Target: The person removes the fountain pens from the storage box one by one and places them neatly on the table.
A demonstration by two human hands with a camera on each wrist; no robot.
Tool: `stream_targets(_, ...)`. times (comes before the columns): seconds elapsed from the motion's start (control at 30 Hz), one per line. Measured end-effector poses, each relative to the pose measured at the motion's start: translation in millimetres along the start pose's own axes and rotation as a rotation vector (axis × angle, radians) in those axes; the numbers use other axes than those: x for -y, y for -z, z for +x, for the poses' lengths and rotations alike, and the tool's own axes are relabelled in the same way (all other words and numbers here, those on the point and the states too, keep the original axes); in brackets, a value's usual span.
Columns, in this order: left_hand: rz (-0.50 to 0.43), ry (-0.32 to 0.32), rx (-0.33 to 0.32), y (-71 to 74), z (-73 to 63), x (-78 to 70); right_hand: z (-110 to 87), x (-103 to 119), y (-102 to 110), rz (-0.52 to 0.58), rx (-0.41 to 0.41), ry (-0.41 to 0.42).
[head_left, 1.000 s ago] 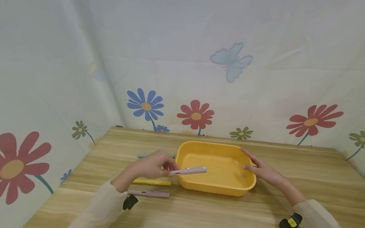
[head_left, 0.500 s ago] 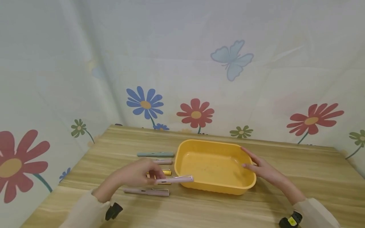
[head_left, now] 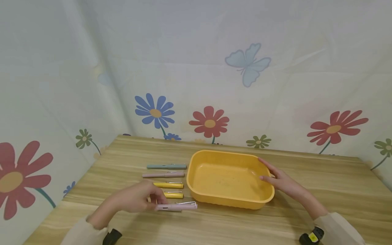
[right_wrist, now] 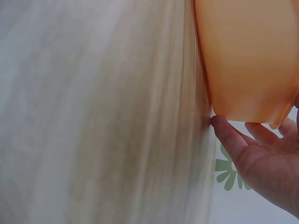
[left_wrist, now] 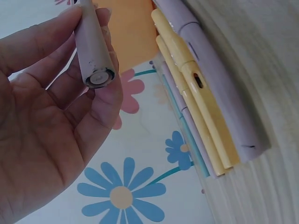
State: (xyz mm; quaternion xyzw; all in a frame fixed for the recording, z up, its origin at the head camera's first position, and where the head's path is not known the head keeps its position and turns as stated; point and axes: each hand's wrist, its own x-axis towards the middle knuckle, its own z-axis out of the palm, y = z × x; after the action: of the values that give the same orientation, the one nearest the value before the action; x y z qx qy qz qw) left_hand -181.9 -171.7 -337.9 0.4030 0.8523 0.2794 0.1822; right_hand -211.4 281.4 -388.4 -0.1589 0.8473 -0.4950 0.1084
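My left hand [head_left: 137, 197] pinches a pale purple pen [head_left: 183, 206] with a silver clip between thumb and fingers, clip end pointing right. In the head view it overlaps another purple pen [left_wrist: 219, 79], which lies on the table and shows fully in the left wrist view. Beyond it lie two yellow pens [head_left: 174, 185], partly behind the hand, then a mauve pen [head_left: 163, 175] and a grey-green pen [head_left: 166, 166]. At the right end of a yellow plastic bin [head_left: 223, 200], my right hand [head_left: 284, 183] grips the rim, thumb over the inside.
The wood-grain table [head_left: 229, 228] runs back to a pale curtain [head_left: 183, 51] printed with flowers and a butterfly. The bin stands just right of the row of pens, nothing visible inside it.
My left hand has drawn the purple pen from over the bin's left rim leftward and toward me, to the near end of the row. The right hand has stayed on the bin.
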Motion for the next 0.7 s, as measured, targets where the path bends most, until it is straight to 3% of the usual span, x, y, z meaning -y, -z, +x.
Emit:
stream_targets(0.2,-0.035,0.035,0.011,-5.9,-7.2,5.1,1.0,-1,0,0.002,-0.007,-0.019)
stream_targets(0.47,-0.053,-0.042,0.017,-9.7,-18.6,14.6,-0.8,-1,1,0.012,-0.007,-0.029)
stream_targets(0.7,-0.026,-0.016,0.002,-13.3,-29.1,23.0,-1.0,1,0,0.003,-0.007,-0.014)
